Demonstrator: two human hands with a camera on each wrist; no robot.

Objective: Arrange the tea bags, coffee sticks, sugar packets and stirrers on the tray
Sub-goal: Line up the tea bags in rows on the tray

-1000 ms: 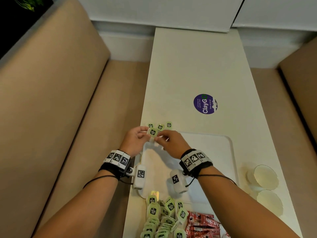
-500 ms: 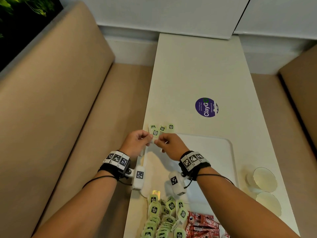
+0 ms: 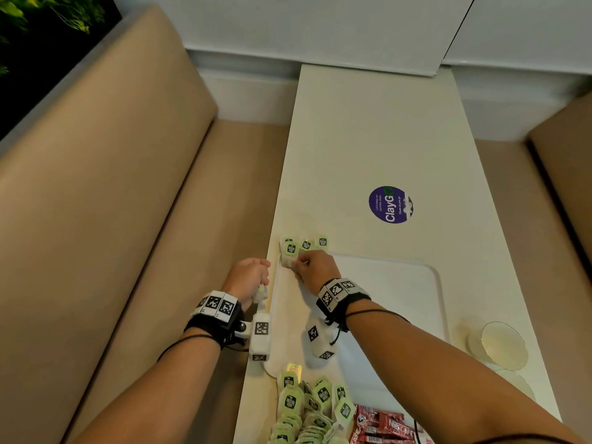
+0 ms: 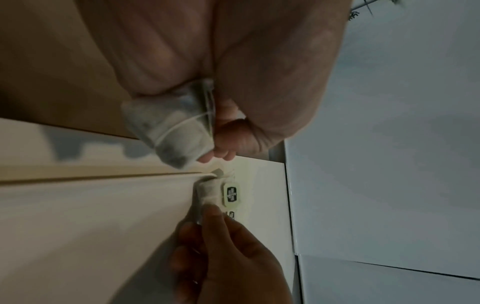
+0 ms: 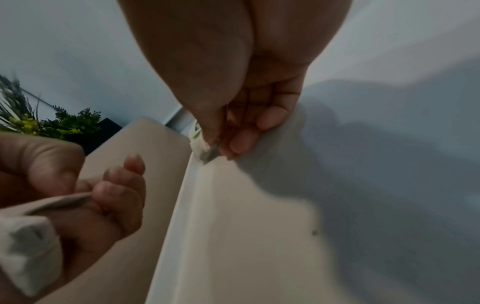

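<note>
At the tray's (image 3: 429, 277) far left corner the right hand (image 3: 315, 267) pinches a tea bag (image 3: 289, 254); most of the tray lies bare. The left hand (image 3: 248, 277), over the table (image 3: 368, 139) edge, has its grip closed on another bag (image 4: 171, 131), half hidden.

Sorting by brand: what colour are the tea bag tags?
Light green paper tags with dark print; clearest in the head view.
</note>
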